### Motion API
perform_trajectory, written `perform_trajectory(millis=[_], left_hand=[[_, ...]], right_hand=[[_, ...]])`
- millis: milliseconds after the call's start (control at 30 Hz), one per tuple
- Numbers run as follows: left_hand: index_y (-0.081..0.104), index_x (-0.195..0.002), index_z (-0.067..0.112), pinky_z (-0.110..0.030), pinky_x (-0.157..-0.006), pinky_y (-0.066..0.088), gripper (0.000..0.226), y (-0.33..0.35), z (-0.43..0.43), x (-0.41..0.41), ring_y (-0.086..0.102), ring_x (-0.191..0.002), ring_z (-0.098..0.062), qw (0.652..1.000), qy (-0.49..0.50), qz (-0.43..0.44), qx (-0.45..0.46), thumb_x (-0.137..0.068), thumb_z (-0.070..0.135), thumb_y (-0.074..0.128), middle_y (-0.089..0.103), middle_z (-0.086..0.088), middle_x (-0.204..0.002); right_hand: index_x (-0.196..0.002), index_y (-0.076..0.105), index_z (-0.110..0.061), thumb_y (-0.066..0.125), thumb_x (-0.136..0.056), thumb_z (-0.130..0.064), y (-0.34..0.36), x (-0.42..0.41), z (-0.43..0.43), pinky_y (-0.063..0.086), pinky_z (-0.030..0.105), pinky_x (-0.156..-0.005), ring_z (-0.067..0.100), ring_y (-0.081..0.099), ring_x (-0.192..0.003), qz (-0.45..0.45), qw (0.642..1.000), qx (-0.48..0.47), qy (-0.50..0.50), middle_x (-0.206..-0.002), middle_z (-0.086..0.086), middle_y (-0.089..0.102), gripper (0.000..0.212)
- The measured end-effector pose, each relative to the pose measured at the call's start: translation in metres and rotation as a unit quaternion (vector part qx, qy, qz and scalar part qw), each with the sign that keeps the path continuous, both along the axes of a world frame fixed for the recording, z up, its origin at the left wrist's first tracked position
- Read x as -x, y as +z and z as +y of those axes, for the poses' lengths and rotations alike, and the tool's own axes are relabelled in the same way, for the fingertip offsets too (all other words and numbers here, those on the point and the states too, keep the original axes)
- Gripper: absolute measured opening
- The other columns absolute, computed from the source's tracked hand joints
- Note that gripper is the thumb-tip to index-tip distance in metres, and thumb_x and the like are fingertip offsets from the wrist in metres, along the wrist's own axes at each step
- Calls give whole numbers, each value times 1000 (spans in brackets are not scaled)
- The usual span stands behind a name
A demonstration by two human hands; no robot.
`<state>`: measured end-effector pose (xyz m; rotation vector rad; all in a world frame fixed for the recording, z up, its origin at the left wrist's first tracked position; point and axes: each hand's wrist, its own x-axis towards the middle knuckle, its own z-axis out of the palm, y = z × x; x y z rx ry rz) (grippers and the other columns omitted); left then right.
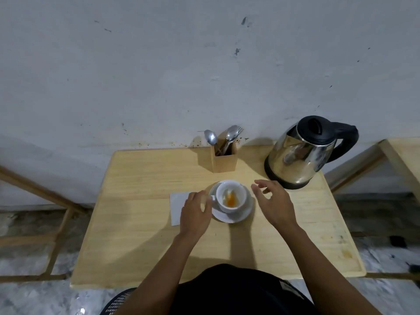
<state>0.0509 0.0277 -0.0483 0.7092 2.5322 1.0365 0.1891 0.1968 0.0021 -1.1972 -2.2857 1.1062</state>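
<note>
A white cup (230,196) with an orange stain inside stands on a white saucer (236,215) in the middle of the wooden table (141,235). The cup's handle points left. My left hand (195,214) lies just left of the cup over a white napkin (178,206). Its loosely bent fingers and thumb are beside the handle, and I cannot see a firm grip. My right hand (272,201) hovers to the right of the saucer, fingers spread and relaxed, holding nothing.
A steel electric kettle (302,153) with a black lid and handle stands at the back right. A wooden holder (225,162) with spoons and a fork sits against the grey wall. Another wooden table (406,155) is at the right.
</note>
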Motion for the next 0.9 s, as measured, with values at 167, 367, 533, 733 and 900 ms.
perform_trajectory(millis=[167, 367, 533, 733, 900], left_hand=[[56, -123, 14, -27, -82, 41, 35, 4, 20, -10, 57, -109, -21, 998, 48, -24, -25, -96, 34, 46, 56, -3, -123], [66, -108, 7, -27, -81, 39, 26, 11, 38, -16, 57, -94, -18, 990, 95, -92, -53, -94, 23, 52, 60, -2, -101], [68, -92, 4, -31, -82, 43, 18, 5, 52, -19, 58, -89, -21, 980, 164, -88, -72, -91, 17, 55, 66, -10, -97], [62, -79, -2, -35, -75, 45, 21, -1, 67, -35, 61, -82, -32, 964, 246, -65, -76, -91, 13, 54, 66, -19, -84], [59, -74, -4, -33, -70, 38, 25, 2, 75, -42, 57, -75, -30, 961, 269, -27, -54, -91, 10, 51, 61, -18, -75]], right_hand=[[-104, 70, -26, 47, -99, -31, 21, -29, 24, 44, 27, -74, 10, 59, -92, 74, 993, 40, -88, -100, -8, 68, 24], [-117, 65, -22, 46, -99, -36, 39, -57, 74, 49, 33, -84, 12, 58, -100, 125, 983, -7, -132, -110, -4, 64, 29], [-122, 58, -22, 49, -97, -36, 60, -67, 129, 44, 29, -86, 8, 48, -108, 133, 975, -73, -160, -123, -1, 50, 30], [-133, 51, -23, 49, -96, -45, 74, -70, 189, 35, 29, -99, 16, 41, -122, 64, 992, -63, -94, -136, 4, 40, 43], [-126, 57, -19, 49, -96, -46, 82, -63, 227, 36, 27, -97, 12, 45, -115, 46, 998, -49, -20, -132, 5, 44, 41]])
